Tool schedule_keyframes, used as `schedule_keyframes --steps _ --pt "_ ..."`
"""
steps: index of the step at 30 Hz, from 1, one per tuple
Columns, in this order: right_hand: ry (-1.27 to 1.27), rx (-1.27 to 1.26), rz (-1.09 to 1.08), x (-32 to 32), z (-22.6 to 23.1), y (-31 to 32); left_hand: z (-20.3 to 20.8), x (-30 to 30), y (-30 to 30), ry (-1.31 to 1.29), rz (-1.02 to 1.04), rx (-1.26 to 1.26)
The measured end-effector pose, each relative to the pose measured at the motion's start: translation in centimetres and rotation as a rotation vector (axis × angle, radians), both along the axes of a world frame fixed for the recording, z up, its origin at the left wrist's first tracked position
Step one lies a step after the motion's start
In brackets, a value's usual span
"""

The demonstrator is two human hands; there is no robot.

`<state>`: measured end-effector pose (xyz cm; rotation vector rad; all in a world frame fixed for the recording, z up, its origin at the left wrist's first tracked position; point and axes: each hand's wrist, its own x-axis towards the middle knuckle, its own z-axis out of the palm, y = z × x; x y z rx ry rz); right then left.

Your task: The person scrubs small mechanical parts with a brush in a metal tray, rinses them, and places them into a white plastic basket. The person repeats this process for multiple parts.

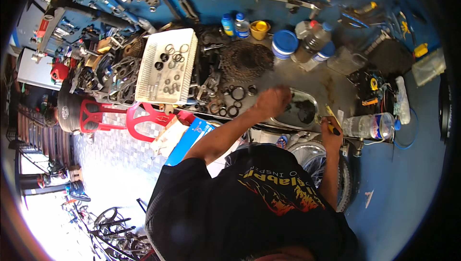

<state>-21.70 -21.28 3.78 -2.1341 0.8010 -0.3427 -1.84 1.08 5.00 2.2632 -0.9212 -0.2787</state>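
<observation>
yellow-and-black tool handle (333, 128) is clamped in right hand (331, 137); oval silvery metal tray (286, 118) lies left of that grip; closure of left hand (274, 102) is indiscernible.

Large yellow and small pale lettering (294, 181) on the black shirt (201, 208)

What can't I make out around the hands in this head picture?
In the head view:
- Left hand: motion blur hides whether it grips anything.
- Yellow tool: partly covered by the right hand; its exact kind is unclear.
- Dark contents of the metal tray: too small to identify.
- Bicycle wheel: partly hidden behind the person's body.
</observation>
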Motion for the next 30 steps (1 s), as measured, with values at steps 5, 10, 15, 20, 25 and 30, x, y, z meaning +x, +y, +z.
schedule_keyframes --steps 5,10,15,20,25,30 --pt "-0.001 -0.016 0.147 1.8 0.3 1.7 3.4 11.2 10.8 -0.205 0.167 -0.192" --pt "-0.001 0.06 0.159 2.7 0.2 3.7 2.4 22.5 25.8 -0.138 0.565 0.02" --pt "0.024 -0.003 0.146 2.8 0.3 4.4 -1.2 28.1 34.0 -0.043 0.786 0.093" --pt "0.063 -0.153 0.134 2.7 0.2 4.0 -3.5 31.4 35.7 -0.056 0.985 0.034" --pt "0.007 -0.126 0.117 2.4 0.1 3.5 -0.7 31.9 35.0 -0.05 1.126 -0.238" --pt "0.012 -0.088 0.153 2.8 0.7 3.3 5.0 20.6 24.1 -0.204 0.637 -0.438"
